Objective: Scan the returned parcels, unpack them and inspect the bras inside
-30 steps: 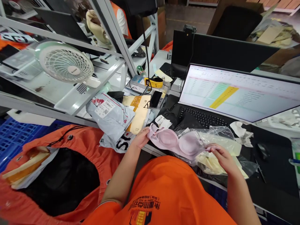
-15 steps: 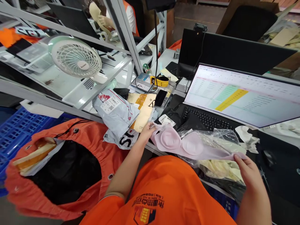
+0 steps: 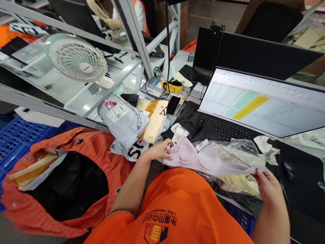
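A pale pink bra (image 3: 209, 158) is stretched sideways in front of my body, its two cups facing up. My left hand (image 3: 161, 149) is closed on its left end, beside the first cup. The far end of the right band is pinched in my right hand (image 3: 266, 181). Under and behind the bra lie a clear plastic bag (image 3: 243, 148) and a cream-coloured bundle in clear wrapping (image 3: 238, 184). A white barcode label (image 3: 179, 130) shows just above my left hand, on black plastic.
Grey mailer bags (image 3: 122, 117) and a cream parcel (image 3: 153, 128) are piled to the left. An orange sack (image 3: 116, 145) gapes open below. A keyboard (image 3: 213, 128), monitor (image 3: 264, 101), phone (image 3: 173, 105), mouse (image 3: 289, 171) and fan (image 3: 78, 59) stand around. Another person's arm (image 3: 113, 23) shows behind the frame.
My left hand has shifted slightly down and turned, its fingers now curled round the bra's left end. My right hand still holds the band, a little lower. The view has shifted slightly.
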The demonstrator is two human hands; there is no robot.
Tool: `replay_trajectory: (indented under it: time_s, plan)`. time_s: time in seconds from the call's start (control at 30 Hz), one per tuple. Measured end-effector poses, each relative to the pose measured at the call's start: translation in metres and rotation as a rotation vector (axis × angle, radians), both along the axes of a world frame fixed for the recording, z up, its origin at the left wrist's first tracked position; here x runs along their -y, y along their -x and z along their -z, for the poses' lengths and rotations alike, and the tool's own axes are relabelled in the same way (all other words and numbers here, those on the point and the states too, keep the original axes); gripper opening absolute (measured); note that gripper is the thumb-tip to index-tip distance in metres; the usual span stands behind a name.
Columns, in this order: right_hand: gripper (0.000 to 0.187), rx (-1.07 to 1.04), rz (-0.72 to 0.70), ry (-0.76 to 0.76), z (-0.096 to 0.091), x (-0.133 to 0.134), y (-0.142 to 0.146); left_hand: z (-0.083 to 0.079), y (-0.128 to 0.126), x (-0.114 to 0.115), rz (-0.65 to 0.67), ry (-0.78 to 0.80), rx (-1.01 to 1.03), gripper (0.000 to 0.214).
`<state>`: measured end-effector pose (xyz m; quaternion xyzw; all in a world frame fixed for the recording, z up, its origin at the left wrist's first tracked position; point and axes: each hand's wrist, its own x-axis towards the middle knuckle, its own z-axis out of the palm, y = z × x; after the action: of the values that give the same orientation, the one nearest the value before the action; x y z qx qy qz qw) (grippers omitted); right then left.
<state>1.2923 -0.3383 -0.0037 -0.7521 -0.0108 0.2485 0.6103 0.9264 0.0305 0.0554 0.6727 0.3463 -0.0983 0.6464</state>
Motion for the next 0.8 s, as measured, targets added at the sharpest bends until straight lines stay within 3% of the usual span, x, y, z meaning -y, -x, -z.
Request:
replay_trajectory:
  time_s: [0.13, 0.3, 0.47, 0.57, 0.63, 0.8]
  plan:
    - [0.049, 0.041, -0.180, 0.089, -0.017, -0.018, 0.013, -0.003, -0.004, -0.002, -0.123, 0.034, 0.065, 0.066]
    - [0.038, 0.208, -0.519, 0.124, -0.052, -0.066, 0.038, -0.006, -0.016, 0.006, -0.239, 0.103, 0.282, 0.080]
    - [0.035, 0.347, -0.708, 0.101, -0.071, -0.106, 0.056, -0.006, -0.025, 0.006, -0.215, -0.078, 0.354, 0.040]
    - [0.034, 0.369, -0.794, 0.086, -0.074, -0.118, 0.060, -0.005, -0.027, 0.006, -0.163, -0.101, 0.298, 0.032]
    - [0.034, 0.416, -0.842, 0.080, -0.076, -0.122, 0.062, -0.007, -0.027, 0.010, -0.116, -0.220, 0.197, 0.023]
    - [0.033, 0.689, -0.966, 0.083, -0.081, -0.132, 0.070, -0.024, -0.024, 0.030, -0.147, -0.789, -0.168, 0.004]
